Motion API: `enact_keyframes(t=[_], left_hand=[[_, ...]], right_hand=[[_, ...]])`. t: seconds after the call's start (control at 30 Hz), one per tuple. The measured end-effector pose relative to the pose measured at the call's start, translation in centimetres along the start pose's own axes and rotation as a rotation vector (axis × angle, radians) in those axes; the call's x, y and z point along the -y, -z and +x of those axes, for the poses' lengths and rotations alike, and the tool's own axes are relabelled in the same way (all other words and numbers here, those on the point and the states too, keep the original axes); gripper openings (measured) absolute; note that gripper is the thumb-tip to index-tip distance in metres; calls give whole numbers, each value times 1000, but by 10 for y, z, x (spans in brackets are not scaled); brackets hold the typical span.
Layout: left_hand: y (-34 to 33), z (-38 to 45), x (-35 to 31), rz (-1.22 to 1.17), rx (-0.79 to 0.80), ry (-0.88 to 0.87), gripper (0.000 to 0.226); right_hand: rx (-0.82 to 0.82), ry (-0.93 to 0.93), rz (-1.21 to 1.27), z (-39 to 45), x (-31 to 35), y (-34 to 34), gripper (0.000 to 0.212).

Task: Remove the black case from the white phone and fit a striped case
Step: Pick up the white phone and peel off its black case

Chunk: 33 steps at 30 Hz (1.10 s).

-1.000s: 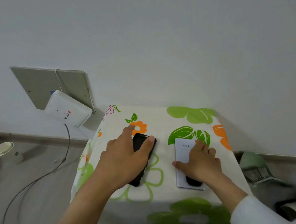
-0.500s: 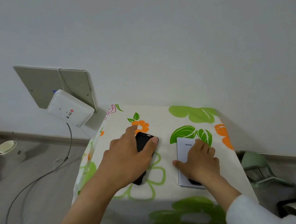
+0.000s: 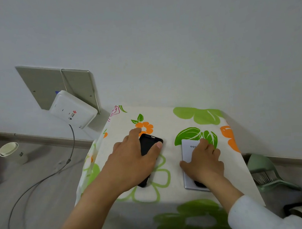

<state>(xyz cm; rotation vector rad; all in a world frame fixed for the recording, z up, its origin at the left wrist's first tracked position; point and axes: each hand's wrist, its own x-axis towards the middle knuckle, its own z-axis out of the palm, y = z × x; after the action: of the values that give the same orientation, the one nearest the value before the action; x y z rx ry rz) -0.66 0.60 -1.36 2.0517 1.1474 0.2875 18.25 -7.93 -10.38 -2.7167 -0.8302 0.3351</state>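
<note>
The left hand (image 3: 131,165) lies flat over the black case (image 3: 148,146), thumb along its right edge and forefinger past its far corner, fingers spread rather than curled, so it seems to be pinning or parking the case on the floral tablecloth (image 3: 167,120), not lifting it. The right hand (image 3: 203,162) rests palm-down on the white phone (image 3: 188,148), which lies back-up with its camera end toward the person; the fingers press on it loosely and whether they hook its edge cannot be told. The two sit side by side, clearly apart, which suggests the case is already off (a judgement, since the hand hides most of it). No striped case is visible. The phone's near end lies close to where the cloth falls over the front edge, so sliding it toward the body risks tipping it off; the bare cloth toward the wall gives more room.
</note>
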Motion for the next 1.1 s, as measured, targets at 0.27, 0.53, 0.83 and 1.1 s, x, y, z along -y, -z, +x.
enact_keyframes(t=[0.27,0.53,0.83,1.1], left_hand=[[0,0,2,4,-7,-19,72],[1,0,1,-34,-34,-13,68],[4,-1,-1,-49,-16,3,65],[2,0,-1,-114,-11,11,60]], right_hand=[[-13,-20,47,-1,1,2,103],[-31,-34,47,-1,-1,0,110],[-40,-26,66,1,-1,1,98],[-38,45,176,0,2,10,90]])
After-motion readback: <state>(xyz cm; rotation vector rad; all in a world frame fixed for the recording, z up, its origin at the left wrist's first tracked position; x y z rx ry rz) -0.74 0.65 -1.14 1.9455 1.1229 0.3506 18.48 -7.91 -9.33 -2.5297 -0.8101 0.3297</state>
